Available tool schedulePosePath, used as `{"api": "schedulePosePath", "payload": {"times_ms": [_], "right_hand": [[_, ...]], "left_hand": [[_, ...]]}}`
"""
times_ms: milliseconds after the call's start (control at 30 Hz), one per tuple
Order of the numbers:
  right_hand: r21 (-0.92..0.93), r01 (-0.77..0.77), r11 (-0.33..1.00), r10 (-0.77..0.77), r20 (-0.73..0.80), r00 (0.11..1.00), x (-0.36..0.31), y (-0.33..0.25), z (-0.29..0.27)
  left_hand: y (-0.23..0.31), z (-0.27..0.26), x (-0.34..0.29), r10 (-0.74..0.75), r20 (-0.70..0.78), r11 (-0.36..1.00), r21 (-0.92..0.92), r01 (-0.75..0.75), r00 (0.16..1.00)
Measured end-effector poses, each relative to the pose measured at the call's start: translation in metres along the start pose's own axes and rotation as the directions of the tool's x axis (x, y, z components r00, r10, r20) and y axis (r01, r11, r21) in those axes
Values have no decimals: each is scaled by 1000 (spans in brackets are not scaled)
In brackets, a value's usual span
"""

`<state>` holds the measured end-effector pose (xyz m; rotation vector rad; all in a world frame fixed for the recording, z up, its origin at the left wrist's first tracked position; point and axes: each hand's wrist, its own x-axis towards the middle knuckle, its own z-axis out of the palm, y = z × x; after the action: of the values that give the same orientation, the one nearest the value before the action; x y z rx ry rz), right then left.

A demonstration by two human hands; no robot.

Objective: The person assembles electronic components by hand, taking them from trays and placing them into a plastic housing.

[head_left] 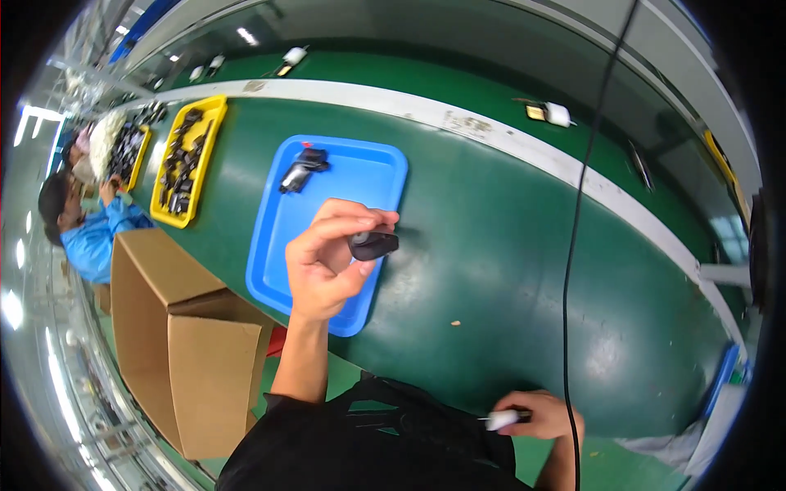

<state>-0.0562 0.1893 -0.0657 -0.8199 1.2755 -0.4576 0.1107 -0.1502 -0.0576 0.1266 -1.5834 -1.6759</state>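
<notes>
My left hand (322, 260) is raised over the blue tray (260, 254), its fingers and thumb closed round a small black plastic casing (374, 245). A rounded grey spot shows at the casing's left end. Low on the right, close to my body at the table's near edge, my right hand (542, 413) grips a small part with a white body (500, 420), a dark end and a thin pin; its exact kind is unclear. Several black parts (303, 169) lie together in the tray's far left corner, with a bit of red beside them.
A black cable (573, 262) hangs down across the right side. An open cardboard box (214, 372) stands at the left. Beyond it are a yellow tray (214, 131) of black parts and a person in blue (90, 245). White parts (557, 114) lie on the far green strip.
</notes>
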Motion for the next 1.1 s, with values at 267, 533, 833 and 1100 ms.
{"api": "schedulePosePath", "payload": {"times_ms": [267,533,833,1100], "right_hand": [[-246,652,717,-497,-837,231,49,-77,7],[-575,345,742,-624,-781,39,8,-116,-12],[-594,304,745,-639,-766,69,9,-123,-15],[-543,254,800,-573,-818,59,-2,-110,-25]], "left_hand": [[-9,77,2,-437,25,837,-356,416,899],[-25,103,-15,-403,431,143,-841,521,807],[-15,120,-8,-535,323,418,-702,577,781],[-14,141,0,-590,259,516,-607,604,765]]}}
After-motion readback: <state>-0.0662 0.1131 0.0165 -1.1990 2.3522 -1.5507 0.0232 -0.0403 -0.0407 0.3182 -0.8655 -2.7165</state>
